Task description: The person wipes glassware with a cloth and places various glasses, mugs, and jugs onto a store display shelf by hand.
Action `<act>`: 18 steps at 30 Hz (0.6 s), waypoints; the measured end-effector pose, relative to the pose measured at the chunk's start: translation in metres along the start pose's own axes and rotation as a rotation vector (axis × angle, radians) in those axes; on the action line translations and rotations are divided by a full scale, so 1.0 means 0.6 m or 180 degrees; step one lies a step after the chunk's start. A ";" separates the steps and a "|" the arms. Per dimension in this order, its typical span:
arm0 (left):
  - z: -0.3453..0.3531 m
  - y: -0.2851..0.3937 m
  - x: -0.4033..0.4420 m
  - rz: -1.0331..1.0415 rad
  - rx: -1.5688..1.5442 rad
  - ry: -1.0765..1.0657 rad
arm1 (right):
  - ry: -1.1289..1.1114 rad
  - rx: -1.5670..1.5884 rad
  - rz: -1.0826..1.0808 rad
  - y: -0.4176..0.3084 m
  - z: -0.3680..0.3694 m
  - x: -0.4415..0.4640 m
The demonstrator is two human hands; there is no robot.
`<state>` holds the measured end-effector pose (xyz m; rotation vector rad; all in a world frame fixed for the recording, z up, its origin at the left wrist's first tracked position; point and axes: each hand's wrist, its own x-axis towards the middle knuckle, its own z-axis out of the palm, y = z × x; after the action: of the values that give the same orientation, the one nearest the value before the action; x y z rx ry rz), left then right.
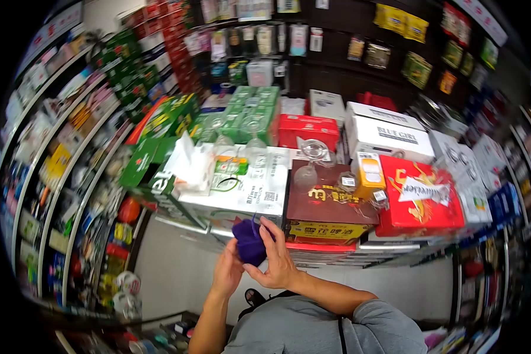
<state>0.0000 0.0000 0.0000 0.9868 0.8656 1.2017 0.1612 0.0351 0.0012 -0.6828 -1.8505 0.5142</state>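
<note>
Both my hands hold a bunched dark purple cloth point(251, 241) in front of my body, just short of the stacked boxes. A thin purple loop or cord sticks up from its top. My left hand point(228, 270) grips the cloth's lower left side, its fingers partly hidden behind it. On the other side, the fingers and thumb of my right hand point(275, 258) close around the cloth's right edge near the cord. Beyond them, clear stemmed glasses point(255, 146) stand on a white carton point(265, 177), beside a tissue box point(193, 177) with a tissue sticking out.
More clear glasses point(305, 173) rest on a brown carton point(330, 206), near an orange-and-white box point(369, 174). A red carton point(416, 221) and a white BLUE GIRL carton point(389, 134) stand to the right. Packed shelves point(59, 177) line the left side; grey floor point(177, 265) lies below.
</note>
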 end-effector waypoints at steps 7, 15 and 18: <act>-0.061 -0.008 0.079 -0.0039 -0.0553 -0.2590 | 0.0735 -0.0692 -0.0042 0.016 -0.019 -0.021; -0.007 0.076 0.160 0.0410 0.0840 -0.2129 | 0.2484 -0.2855 0.0577 0.056 -0.367 -0.005; -0.011 0.096 0.187 0.0543 0.0974 -0.1410 | 0.1968 -0.3508 0.0666 0.093 -0.465 0.005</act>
<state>-0.0072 0.1161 0.0493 1.5329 0.6277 0.9487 0.4328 0.0877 0.0683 -1.5537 -1.3481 -0.6266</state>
